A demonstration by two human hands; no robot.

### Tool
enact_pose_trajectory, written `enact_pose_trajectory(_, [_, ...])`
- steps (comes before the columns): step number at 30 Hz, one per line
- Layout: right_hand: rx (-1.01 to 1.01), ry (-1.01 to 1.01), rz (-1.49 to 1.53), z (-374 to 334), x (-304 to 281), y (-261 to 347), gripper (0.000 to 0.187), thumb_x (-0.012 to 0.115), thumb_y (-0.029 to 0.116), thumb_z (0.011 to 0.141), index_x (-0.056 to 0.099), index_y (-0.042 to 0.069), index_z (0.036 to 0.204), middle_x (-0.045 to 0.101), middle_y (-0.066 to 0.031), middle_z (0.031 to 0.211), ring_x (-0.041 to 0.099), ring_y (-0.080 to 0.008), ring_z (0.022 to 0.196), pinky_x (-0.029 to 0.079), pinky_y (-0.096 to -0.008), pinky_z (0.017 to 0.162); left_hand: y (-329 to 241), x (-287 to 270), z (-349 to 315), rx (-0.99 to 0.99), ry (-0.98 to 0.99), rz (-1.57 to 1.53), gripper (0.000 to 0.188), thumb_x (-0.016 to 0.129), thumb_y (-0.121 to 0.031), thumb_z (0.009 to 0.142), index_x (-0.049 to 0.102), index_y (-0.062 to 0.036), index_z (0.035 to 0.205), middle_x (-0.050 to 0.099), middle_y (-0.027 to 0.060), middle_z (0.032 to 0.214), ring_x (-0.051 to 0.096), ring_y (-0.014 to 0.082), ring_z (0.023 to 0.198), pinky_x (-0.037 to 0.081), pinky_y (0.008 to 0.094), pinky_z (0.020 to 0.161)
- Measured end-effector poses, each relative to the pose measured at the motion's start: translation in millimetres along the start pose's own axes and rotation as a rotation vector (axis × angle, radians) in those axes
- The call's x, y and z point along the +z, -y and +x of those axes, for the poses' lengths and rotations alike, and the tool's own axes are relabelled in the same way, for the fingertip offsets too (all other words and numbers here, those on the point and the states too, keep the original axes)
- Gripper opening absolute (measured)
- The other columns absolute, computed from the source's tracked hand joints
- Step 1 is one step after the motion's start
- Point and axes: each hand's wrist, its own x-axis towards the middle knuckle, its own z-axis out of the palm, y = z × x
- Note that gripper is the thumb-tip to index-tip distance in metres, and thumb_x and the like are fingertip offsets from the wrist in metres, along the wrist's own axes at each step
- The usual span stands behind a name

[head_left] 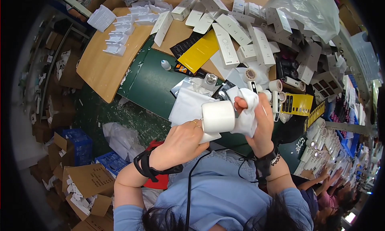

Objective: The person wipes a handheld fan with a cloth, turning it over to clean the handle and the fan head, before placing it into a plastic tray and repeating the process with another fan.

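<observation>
My left hand (pixel 182 139) is closed round the handle of a white hair dryer (pixel 218 117), its short round barrel turned toward my right. In my right hand (pixel 263 125) a crumpled white cloth (pixel 248 117) is bunched between thumb and fingers, close against the barrel's right end; whether they touch I cannot tell. Beneath them on the green table lies a flat white sheet (pixel 186 104). Behind stands a clear pump bottle with a metal top (pixel 210 80). More white hair dryers (pixel 276 85) with round grilles lie just beyond my right hand.
White boxes (pixel 226 46) are heaped at the back, beside a yellow sheet (pixel 199 50). White trays (pixel 116 38) line a wooden board (pixel 96 70) at far left. Many white appliances (pixel 317 147) lie at right, near other people's arms (pixel 327 181). Open cartons (pixel 89 181) stand lower left.
</observation>
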Motion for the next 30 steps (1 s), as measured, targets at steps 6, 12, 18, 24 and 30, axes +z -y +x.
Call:
enact_pose_trajectory(6, [-0.634,0.188,-0.860,5,19,-21,0.007,0.052,0.005,0.087,0.053,0.002,0.093,0.058,-0.0154,0.109,0.057,-0.0277,0.106,0.044,-0.0361,0.089,-6,4,3,-0.008,0.008,0.044,0.036,0.068,-0.016,0.068,0.053,0.0090,0.090,0.057,0.0179,0.078,0.060,0.0337,0.071,0.050,0.0406,0.060])
enact_pose_trajectory(12, [-0.089,-0.066,-0.596,20,14,-28,0.011,0.056,0.001,0.082,0.055,0.002,0.093,0.058,-0.0170,0.102,0.058,-0.0259,0.097,0.043,-0.0333,0.085,-2,17,11,-0.088,-0.048,0.125,0.038,0.069,-0.016,0.068,0.053,0.0083,0.091,0.057,0.0169,0.078,0.060,0.0322,0.071,0.050,0.0394,0.059])
enact_pose_trajectory(18, [-0.463,0.179,-0.734,13,9,-35,0.009,0.057,0.004,0.084,0.053,0.002,0.092,0.055,-0.0150,0.106,0.054,-0.0204,0.097,0.041,-0.0307,0.086,-3,15,9,-0.087,-0.093,0.080,0.030,0.071,-0.015,0.065,0.054,0.0054,0.080,0.057,0.0164,0.077,0.059,0.0340,0.067,0.048,0.0419,0.058])
enact_pose_trajectory(24, [-0.004,-0.094,-0.192,15,10,-43,0.011,0.055,0.009,0.086,0.048,0.006,0.094,0.049,-0.0151,0.115,0.050,-0.0203,0.102,0.039,-0.0343,0.090,-3,21,14,-0.102,-0.079,0.174,0.036,0.069,-0.015,0.068,0.053,0.0081,0.091,0.057,0.0153,0.077,0.060,0.0292,0.071,0.049,0.0381,0.057])
enact_pose_trajectory(30, [-0.429,0.126,-0.490,13,-1,-52,0.009,0.051,0.010,0.090,0.048,0.005,0.097,0.052,-0.0120,0.107,0.052,-0.0159,0.101,0.043,-0.0297,0.086,-9,15,13,-0.084,-0.056,0.119,0.034,0.068,-0.014,0.068,0.054,0.0081,0.091,0.058,0.0157,0.076,0.060,0.0301,0.070,0.049,0.0385,0.058])
